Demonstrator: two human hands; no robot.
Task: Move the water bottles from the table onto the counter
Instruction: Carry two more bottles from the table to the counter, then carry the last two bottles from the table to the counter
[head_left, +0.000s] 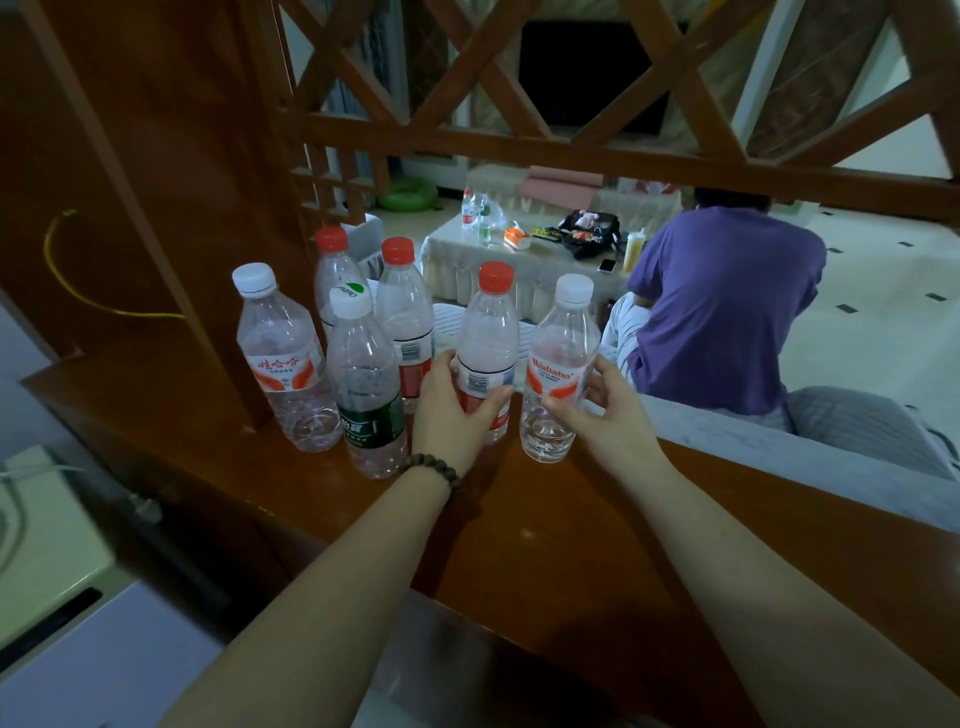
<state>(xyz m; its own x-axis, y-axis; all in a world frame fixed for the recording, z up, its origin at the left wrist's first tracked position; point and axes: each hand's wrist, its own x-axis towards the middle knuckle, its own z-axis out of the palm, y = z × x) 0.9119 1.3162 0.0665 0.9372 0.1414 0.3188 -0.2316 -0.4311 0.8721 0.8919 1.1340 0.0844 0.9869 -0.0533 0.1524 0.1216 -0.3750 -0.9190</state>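
Observation:
Several clear water bottles stand upright on the brown wooden counter (597, 540). My left hand (457, 410) wraps around a red-capped bottle (491, 332). My right hand (605, 410) holds a white-capped bottle with a red label (563, 343) beside it; both bottles rest on the counter. To the left stand a white-capped bottle with a green label (363, 374), a white-capped bottle with a red label (275, 353), and two more red-capped bottles (402, 306) behind. Far off, a few bottles (475, 213) remain on the low table (519, 260).
A wooden lattice screen (519, 135) rises above the counter, with a thick post (208, 208) at left. A person in a purple shirt (727, 306) sits beyond the counter near the table. A white appliance (47, 545) stands at lower left.

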